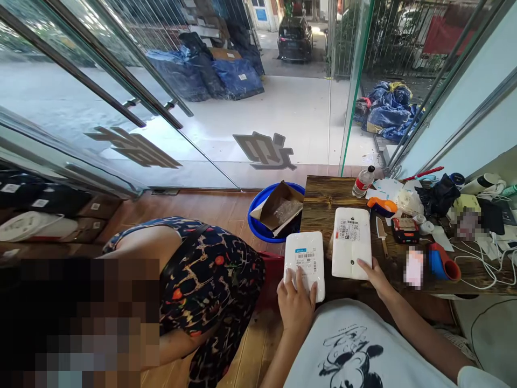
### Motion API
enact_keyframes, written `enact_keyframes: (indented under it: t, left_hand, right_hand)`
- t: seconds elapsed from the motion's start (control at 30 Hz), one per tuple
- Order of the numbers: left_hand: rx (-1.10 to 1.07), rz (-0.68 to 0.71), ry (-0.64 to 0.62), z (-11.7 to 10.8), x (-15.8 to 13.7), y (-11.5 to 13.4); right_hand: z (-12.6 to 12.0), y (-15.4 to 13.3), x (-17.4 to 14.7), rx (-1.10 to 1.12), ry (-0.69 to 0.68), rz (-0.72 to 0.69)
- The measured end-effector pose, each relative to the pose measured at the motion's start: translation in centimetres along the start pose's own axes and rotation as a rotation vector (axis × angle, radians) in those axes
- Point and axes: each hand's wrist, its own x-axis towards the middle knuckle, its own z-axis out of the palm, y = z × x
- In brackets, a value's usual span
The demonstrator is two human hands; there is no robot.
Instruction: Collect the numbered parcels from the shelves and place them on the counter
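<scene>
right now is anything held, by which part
Right hand holds right parcel by its lower-right corner; left hand lies over left parcel at its lower end, grip unclear.

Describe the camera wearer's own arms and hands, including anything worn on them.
The left grip and right grip are bare hands, no gloves or jewellery visible. Both forearms are uncovered. A short white cloth sleeve shows on the right; the left is out of view. The white T-shirt bears a black line-drawn cartoon mouse.
</scene>
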Motion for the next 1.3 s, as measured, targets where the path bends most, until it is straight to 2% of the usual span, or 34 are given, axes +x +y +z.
enact_keyframes:
  t: [0.27, 0.5, 0.8, 0.97, 1.3]
  left_hand:
    - [0.081, 0.024, 0.052, 0.3, 0.1, -0.1]
    - [0.073, 0.011, 0.016, 0.3, 0.1, -0.1]
    - [0.121, 0.078, 0.092, -0.3, 0.4, 0.2]
    - [0.13, 0.094, 0.105, -0.3, 0.5, 0.2]
    - [0.069, 0.022, -0.001, -0.4, 0.4, 0.2]
  right_hand:
    - [0.4, 1.1, 0.4, 0.016, 0.025, -0.025]
    - [0.2, 1.0, 0.4, 0.015, 0.002, -0.028]
    - [-0.2, 1.0, 0.6, -0.013, -0.013, -0.011]
    - [0.1, 1.2, 0.7, 0.007, 0.026, -0.022]
    - [0.3, -0.3, -0.1, 0.011, 0.007, -0.026]
